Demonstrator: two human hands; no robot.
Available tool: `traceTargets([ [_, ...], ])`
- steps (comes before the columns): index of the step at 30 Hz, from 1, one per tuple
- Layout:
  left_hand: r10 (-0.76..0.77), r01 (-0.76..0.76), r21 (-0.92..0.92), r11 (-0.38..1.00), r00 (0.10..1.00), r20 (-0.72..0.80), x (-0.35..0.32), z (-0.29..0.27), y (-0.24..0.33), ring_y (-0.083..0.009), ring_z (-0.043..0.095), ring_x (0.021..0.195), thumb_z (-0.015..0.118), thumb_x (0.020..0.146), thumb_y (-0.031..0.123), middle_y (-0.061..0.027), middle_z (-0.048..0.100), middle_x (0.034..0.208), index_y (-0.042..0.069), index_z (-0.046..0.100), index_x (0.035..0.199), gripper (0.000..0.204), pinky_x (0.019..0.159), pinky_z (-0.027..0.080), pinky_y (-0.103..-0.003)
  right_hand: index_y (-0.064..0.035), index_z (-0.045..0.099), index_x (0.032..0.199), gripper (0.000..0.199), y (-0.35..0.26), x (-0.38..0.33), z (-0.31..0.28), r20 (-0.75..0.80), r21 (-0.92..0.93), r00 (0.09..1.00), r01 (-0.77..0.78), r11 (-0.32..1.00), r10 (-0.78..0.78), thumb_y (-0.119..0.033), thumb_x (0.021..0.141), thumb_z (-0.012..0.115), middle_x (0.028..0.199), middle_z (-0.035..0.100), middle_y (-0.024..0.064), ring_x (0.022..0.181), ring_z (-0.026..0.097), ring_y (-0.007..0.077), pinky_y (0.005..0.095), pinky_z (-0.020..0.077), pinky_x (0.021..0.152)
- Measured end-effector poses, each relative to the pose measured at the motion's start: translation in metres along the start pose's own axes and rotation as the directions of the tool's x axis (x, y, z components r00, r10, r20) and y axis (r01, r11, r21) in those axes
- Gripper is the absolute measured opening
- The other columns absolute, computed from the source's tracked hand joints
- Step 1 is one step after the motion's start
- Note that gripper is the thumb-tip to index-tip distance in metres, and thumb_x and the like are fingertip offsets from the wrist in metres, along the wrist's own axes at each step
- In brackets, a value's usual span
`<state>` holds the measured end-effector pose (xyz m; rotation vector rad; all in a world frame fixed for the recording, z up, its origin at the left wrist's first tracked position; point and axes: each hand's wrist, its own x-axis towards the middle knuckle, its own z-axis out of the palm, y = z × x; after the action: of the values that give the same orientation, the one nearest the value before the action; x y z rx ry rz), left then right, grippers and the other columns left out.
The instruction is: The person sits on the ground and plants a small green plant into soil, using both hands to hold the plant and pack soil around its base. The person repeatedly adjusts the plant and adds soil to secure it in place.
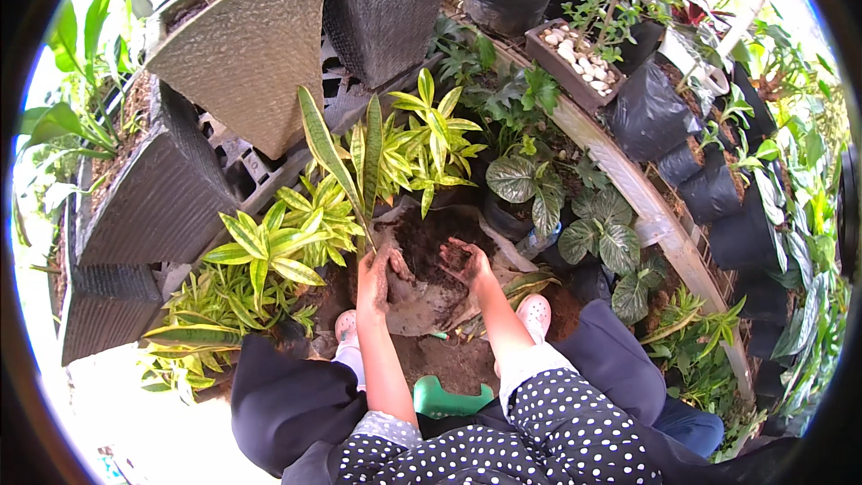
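Reached with both bare forearms up from the lower edge toward dark soil (426, 229), spread over a grayish sheet (507, 247) at the center of the frame. Held the right hand (465, 260) just right of center, open and slightly cupped, palm and fingers smeared with the same soil. Held the left hand (386, 269) left of center, a little apart from the right, fingers dirty and partly bent. Had that hand right at the lower end of a tall, yellow-edged snake plant leaf (325, 148), rising from there toward the upper left. Could not tell a grip on the leaf from a mere touch.

Saw yellow-green variegated foliage (269, 247) left of the hands, with more of the kind above center. Noted a dark-leaved plant with pale veins (521, 184) right of center, beside a curved ledge (646, 184). Made out white pebbles (579, 58) in a rectangular brown planter at the upper right, near black plant bags (646, 112). Found large textured planters (251, 45) at the upper left. Spotted pink clogs (534, 313) on either side of the forearms, a green plastic object (449, 398) between the forearms at lower center, and a polka-dot garment (579, 418) along the bottom.
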<state>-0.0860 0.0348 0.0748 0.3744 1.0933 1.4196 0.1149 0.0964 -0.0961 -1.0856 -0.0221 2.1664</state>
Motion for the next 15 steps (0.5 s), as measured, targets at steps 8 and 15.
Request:
traceTargets([
  [8, 0.084, -0.083, -0.022, 0.996, 0.995, 0.053, -0.039, 0.034, 0.028, -0.0154, 0.046, 0.045, 0.052, 0.093, 0.03, -0.0059, 0.045, 0.052, 0.006, 0.042, 0.058, 0.044, 0.047, 0.042, -0.03, -0.0044, 0.051, 0.125, 0.049, -0.009, -0.06, 0.035, 0.178, 0.137, 0.981, 0.054, 0.989, -0.078, -0.023, 0.081, 0.04, 0.125, 0.052, 0.0139, 0.114, 0.049, 0.03, 0.0472, 0.0319, 0.103],
  [15, 0.151, -0.151, -0.012, 0.989, 0.985, 0.086, -0.063, 0.048, 0.032, -0.0147, 0.048, 0.045, 0.054, 0.092, 0.029, -0.0042, 0.046, 0.053, 0.005, 0.048, 0.06, 0.041, 0.046, 0.043, -0.03, -0.0047, 0.047, 0.13, 0.059, -0.014, -0.117, 0.06, 0.335, 0.186, 0.93, 0.092, 0.978, -0.151, -0.041, 0.088, 0.027, 0.133, 0.047, 0.0127, 0.12, 0.045, 0.0279, 0.044, 0.0294, 0.104],
])
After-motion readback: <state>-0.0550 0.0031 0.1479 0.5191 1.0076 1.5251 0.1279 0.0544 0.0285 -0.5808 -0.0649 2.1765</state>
